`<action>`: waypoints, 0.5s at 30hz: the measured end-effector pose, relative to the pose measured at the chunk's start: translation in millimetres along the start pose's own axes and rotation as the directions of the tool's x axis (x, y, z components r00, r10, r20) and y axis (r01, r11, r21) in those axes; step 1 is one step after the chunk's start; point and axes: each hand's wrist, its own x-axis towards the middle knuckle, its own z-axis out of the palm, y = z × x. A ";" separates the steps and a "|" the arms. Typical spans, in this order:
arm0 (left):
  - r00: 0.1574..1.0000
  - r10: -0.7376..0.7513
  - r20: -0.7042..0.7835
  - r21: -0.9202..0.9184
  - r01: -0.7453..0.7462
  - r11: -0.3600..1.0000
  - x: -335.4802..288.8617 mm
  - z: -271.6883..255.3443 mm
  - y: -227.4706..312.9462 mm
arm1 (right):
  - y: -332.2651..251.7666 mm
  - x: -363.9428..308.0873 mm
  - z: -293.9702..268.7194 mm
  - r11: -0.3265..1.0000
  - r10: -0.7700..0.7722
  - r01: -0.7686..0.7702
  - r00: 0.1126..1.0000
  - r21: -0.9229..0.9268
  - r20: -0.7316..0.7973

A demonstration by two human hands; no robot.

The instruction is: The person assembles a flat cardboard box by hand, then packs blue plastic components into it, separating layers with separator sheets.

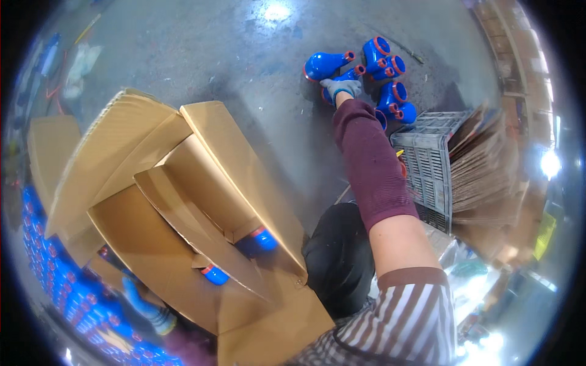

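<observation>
My right hand (343,88), in a grey glove, reaches far out and is closed around a blue, rounded hollow piece (352,74) with a red-rimmed neck, low over the floor. A larger blue piece (325,64) of the same look lies just beyond it. My left hand (146,308), in a bluish glove, is at the lower left beside the open cardboard box (244,183), near a cardboard flap (113,274); its fingers are partly hidden. Inside the box, a cardboard divider (195,219) stands between two blue pieces (264,239) that show only in part.
More blue pieces with red rims (394,100) stand right of my right hand. A grey plastic crate (424,161) holds a stack of flat cardboard sheets (485,171). Many blue pieces (73,299) are massed at the lower left. My dark-clothed knee (342,256) is beside the box.
</observation>
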 end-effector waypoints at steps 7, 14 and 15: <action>0.990 0.087 -0.113 0.064 -0.080 0.995 8.5 26.6 10.0 | 51.4 41.3 1.0 0.920 0.072 -0.118 0.988 0.374 0.136; 0.904 0.391 -0.175 0.269 -0.338 0.902 -13.2 78.8 12.4 | 121.2 -104.7 -105.6 0.542 -0.632 -0.253 0.506 0.801 0.587; 0.815 0.534 -0.222 0.356 -0.442 0.823 -18.3 90.7 11.1 | 117.9 -127.9 -121.0 0.513 -0.739 -0.111 0.447 0.851 0.504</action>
